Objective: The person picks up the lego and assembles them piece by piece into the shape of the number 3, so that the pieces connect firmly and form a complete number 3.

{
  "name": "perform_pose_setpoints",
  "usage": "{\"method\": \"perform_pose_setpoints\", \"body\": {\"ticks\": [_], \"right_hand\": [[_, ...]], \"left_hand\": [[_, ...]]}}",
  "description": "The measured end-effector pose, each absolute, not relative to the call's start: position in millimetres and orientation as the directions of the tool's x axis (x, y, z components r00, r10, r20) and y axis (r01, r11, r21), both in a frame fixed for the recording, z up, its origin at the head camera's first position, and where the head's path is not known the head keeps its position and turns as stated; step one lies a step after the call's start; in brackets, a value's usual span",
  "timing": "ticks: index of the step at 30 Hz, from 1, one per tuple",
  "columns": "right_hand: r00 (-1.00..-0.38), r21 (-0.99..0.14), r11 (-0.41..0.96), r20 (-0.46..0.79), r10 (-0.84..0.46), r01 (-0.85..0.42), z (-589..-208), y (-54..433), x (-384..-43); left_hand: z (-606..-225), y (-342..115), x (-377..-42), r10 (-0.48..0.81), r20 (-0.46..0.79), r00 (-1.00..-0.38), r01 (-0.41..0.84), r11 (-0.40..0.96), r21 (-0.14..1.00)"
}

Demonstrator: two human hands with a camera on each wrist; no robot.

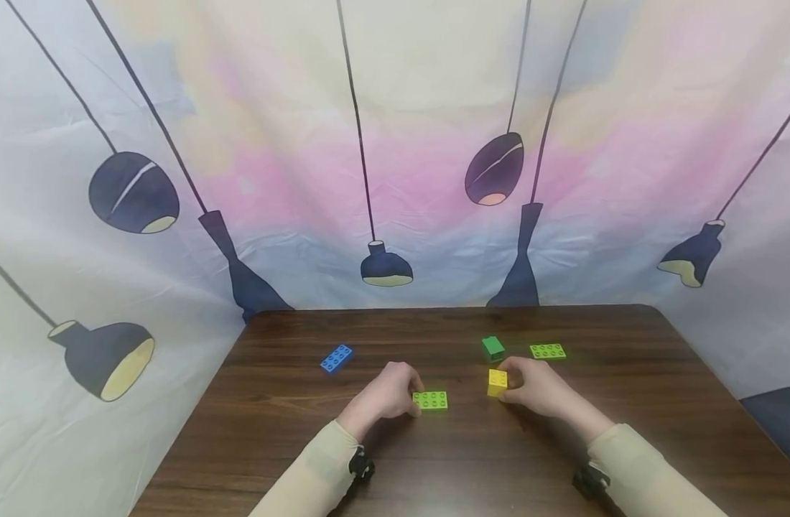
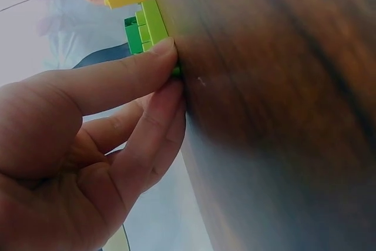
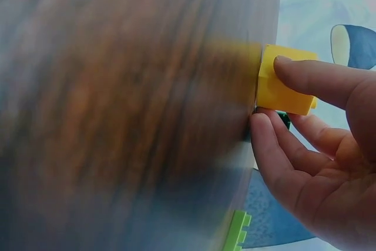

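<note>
A flat lime green building brick (image 1: 430, 400), studs up, lies near the middle of the wooden table. My left hand (image 1: 390, 391) pinches its left end between thumb and fingers. To the right of it a taller yellow brick (image 1: 497, 383) stands with its studs upward. My right hand (image 1: 538, 388) grips this brick from the right side. In the right wrist view, the thumb presses one face of the yellow brick (image 3: 286, 80), its lower edge right at the tabletop. The left wrist view shows the lime brick (image 2: 154, 23) low along the table surface, its near end hidden by fingertips.
Behind the yellow brick stands a dark green brick (image 1: 493, 349). A second flat lime brick (image 1: 547, 351) lies at the back right, and a blue brick (image 1: 336, 358) at the back left. A cloth printed with lamps (image 1: 408, 187) hangs behind the table (image 1: 272, 431).
</note>
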State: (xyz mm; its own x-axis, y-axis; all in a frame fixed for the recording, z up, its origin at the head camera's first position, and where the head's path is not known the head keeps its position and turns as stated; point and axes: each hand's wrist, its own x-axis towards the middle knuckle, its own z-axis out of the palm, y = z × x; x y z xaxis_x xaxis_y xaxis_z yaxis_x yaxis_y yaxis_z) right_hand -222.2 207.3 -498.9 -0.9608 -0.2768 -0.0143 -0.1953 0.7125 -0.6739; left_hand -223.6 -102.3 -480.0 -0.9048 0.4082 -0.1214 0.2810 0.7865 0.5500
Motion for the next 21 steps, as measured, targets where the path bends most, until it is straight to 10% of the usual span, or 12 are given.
{"method": "perform_pose_setpoints", "body": {"ticks": [21], "right_hand": [[-0.928,-0.73,0.63,0.018,-0.371,-0.266,-497.9,175.4,-215.5]], "left_hand": [[-479.5,-103.6,-223.2,0.397,-0.115,-0.91,0.27,0.782,0.561]]}}
